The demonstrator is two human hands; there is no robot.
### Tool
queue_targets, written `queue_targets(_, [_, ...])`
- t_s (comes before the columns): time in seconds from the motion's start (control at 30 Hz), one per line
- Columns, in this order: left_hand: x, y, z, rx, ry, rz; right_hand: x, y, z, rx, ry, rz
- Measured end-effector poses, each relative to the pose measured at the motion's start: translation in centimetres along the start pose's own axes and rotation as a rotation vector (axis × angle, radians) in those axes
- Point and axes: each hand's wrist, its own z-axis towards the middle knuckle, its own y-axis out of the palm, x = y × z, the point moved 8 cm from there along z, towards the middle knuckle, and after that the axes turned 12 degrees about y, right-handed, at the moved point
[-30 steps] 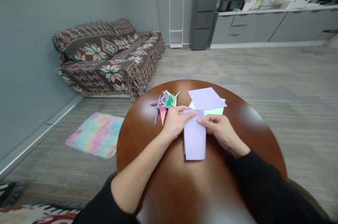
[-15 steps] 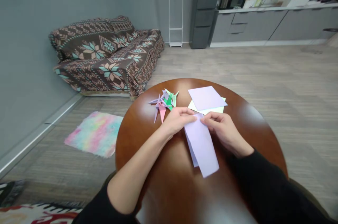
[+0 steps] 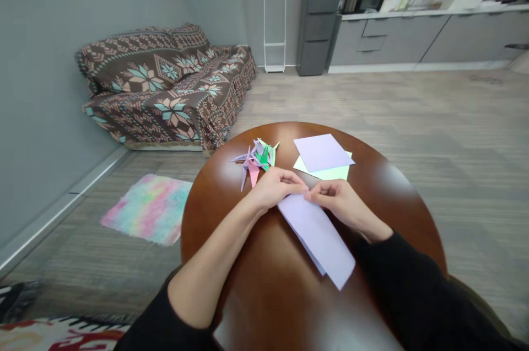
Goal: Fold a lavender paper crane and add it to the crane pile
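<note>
A lavender sheet of origami paper (image 3: 318, 235), folded over lengthwise, slants across the table with its near end toward the lower right. At its far end my left hand (image 3: 283, 185) pinches the edge between thumb and fingers. My right hand (image 3: 336, 199) grips the same end just to the right, its fingertips close to the left ones. The two layers stand slightly apart along the lower left side. Left of my hands lies a cluster of folded paper cranes (image 3: 258, 159) in lavender, pink and green.
Beyond my hands, a flat lavender sheet (image 3: 324, 152) rests on pale green paper (image 3: 336, 173). All this is on a round brown table (image 3: 264, 285). Farther off are a sofa (image 3: 165, 86) with a patterned cover, a fluffy pastel rug (image 3: 149, 208) and a grey fridge (image 3: 324, 15).
The folded paper has turned, its near end swinging right and its layers coming closer together. My right hand has shifted slightly left and nearer to me, still pinching the far end.
</note>
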Motion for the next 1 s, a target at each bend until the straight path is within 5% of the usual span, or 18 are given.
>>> queue_targets(0.2, [0.3,-4.9,0.0,0.38,0.03,-0.017,0.1,-1.7,0.1,0.05,0.052,0.051])
queue_targets(0.27, [0.4,-5.5,0.0,0.396,0.021,-0.014,0.0,-2.8,0.0,0.104,0.047,0.079])
queue_targets(0.43, [0.3,-3.5,-0.4,0.104,-0.11,0.044,0.3,-5.2,-0.1,0.27,0.056,0.073])
queue_targets(0.6, [2.1,-0.9,-0.7,-0.179,0.044,0.205,0.3,-3.1,-0.2,0.065,0.092,-0.09])
queue_targets(0.7, [1.4,0.9,-1.0,-0.394,0.045,0.293,-0.3,-2.3,-0.5,0.023,0.063,-0.163])
queue_targets(1.0, [0.2,2.2,-1.4,-0.463,-0.046,0.191,-0.4,-4.4,-0.6,0.214,-0.008,0.127])
